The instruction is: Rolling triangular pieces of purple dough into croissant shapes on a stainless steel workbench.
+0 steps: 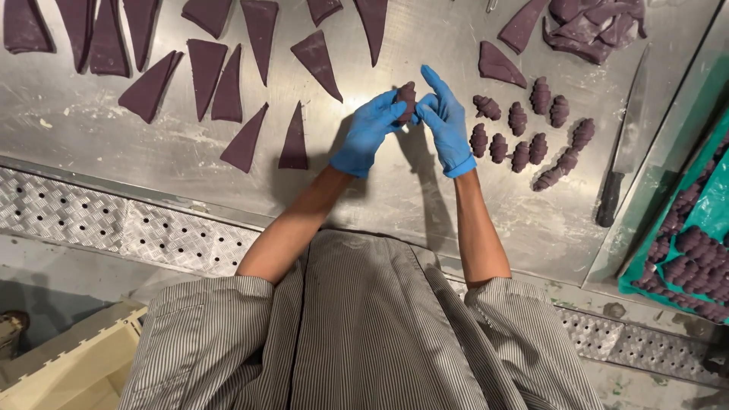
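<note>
**Purple dough roll pinched between both gloved hands**

I hold a small rolled piece of purple dough (407, 99) above the steel worktable (114, 144), pinched from both sides. My left hand (370, 130), in a blue glove, curls its fingers against the roll's left side; my right hand (445, 121), also gloved, grips it with thumb and lower fingers while the index finger points straight up — not touching the dough.

To my right, just beside that hand, a cluster of finished rolled pieces (524, 129) lies on the table. Flat purple dough triangles (220, 83) are spread to my left and across the top. A heap of dough offcuts (588, 26) sits at the upper right, a long knife (623, 144) lies near the table's right edge, and a teal tray (710, 209) beyond it holds more rolls.
</note>
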